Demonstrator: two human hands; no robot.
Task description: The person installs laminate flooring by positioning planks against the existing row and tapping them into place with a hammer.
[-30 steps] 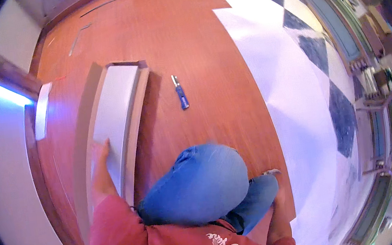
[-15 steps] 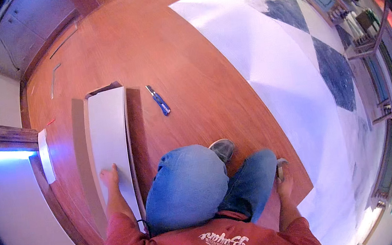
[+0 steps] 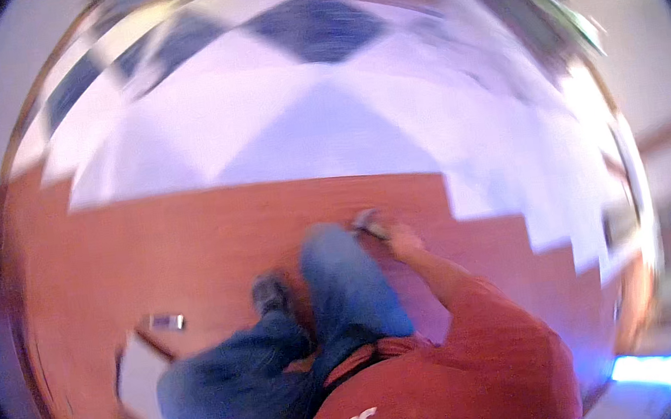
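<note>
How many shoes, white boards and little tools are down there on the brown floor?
shoes: 2
white board: 1
small tool, too blurry to name: 1
Total: 4

The floor is reddish-brown wood; beyond it, tiles run in a white and dark blue checker. The jeans are blue, the shirt red with white lettering, the shoe dark grey. A white panel lies at lower left.
</note>
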